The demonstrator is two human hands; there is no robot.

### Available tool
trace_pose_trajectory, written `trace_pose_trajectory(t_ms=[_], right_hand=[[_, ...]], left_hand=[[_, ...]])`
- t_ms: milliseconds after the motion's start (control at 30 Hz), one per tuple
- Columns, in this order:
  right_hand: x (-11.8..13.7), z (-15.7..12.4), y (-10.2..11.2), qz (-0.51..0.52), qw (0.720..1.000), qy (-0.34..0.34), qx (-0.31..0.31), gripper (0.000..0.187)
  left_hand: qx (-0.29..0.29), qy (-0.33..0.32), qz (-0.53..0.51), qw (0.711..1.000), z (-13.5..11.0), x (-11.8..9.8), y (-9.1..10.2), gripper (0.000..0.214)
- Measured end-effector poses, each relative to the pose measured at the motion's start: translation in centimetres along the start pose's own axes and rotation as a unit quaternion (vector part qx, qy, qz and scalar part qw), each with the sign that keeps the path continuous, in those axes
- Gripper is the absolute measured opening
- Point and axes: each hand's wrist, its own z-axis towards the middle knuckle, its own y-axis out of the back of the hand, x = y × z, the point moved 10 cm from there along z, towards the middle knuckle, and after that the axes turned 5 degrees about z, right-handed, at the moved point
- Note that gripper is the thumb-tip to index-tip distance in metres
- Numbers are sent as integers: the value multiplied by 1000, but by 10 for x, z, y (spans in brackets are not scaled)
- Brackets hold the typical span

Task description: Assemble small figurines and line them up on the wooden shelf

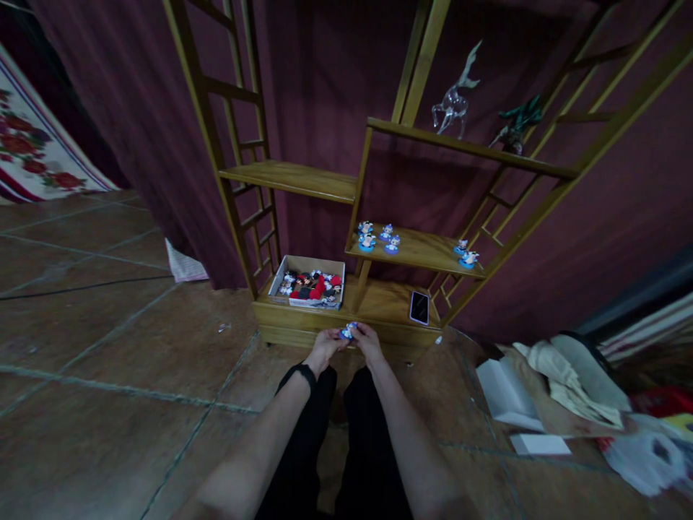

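Note:
Between my two hands, in front of the wooden shelf unit (303, 328), is a small purple-and-white figurine (348, 331). My left hand (327, 345) grips it from the left, and my right hand (368, 341) has its fingers closed on the other side. Just beyond, on the bottom board, sits an open cardboard box (315, 304) of red, black and white figurines (317, 283). Similar figurines stand on the middle shelf (416, 248): a blue-based one (367, 243) and a purple-based one (392, 245) among a group at its left, two more (468, 259) at its right end.
A phone (419, 308) lies on the bottom board at right. The upper shelf carries a clear deer ornament (453, 105) and a dark green ornament (518, 124). On the tiled floor at right are a white box (509, 393), cloth (574, 383) and a plastic bag (644, 455).

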Motion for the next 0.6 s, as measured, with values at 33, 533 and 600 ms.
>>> trace_pose_trajectory(t_ms=[33,533,600], right_hand=[[2,0,1,-10,1000,7,-2,37],[4,4,2,-71,997,40,10,31],[2,5,3,-70,997,43,7,30]], left_hand=[[-4,-2,-4,1000,0,-1,1,32],[-14,-15,-18,1000,1,2,5,37],[-26,-20,-18,999,0,1,7,39]])
